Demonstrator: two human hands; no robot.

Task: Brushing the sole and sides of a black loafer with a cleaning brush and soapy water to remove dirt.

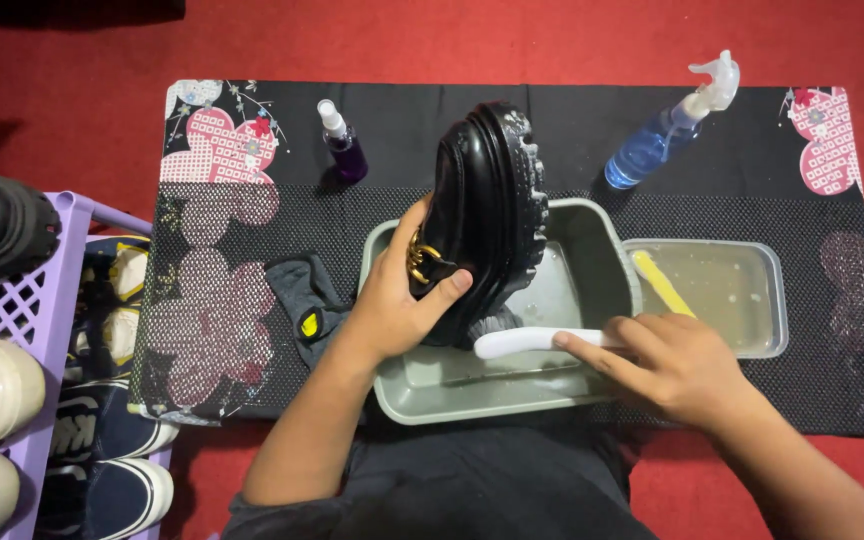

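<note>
Black shoe (482, 215), sole soapy, stands tilted over the grey basin (592, 250) in my left hand's (392, 300) closed grasp. My right hand (677, 365) clamps a white brush (527, 343) just beneath it. Scrubbing looks underway; next, I judge, bristles must meet the sole.

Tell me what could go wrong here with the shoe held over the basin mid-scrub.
The left hand holds the black shoe tilted on edge over the grey basin; with suds on its sole, it might slip from the grip and splash. The right hand works the white brush near the clear tray of liquid, so a wide stroke could knock it. Spray could reach the dark cloth.
</note>
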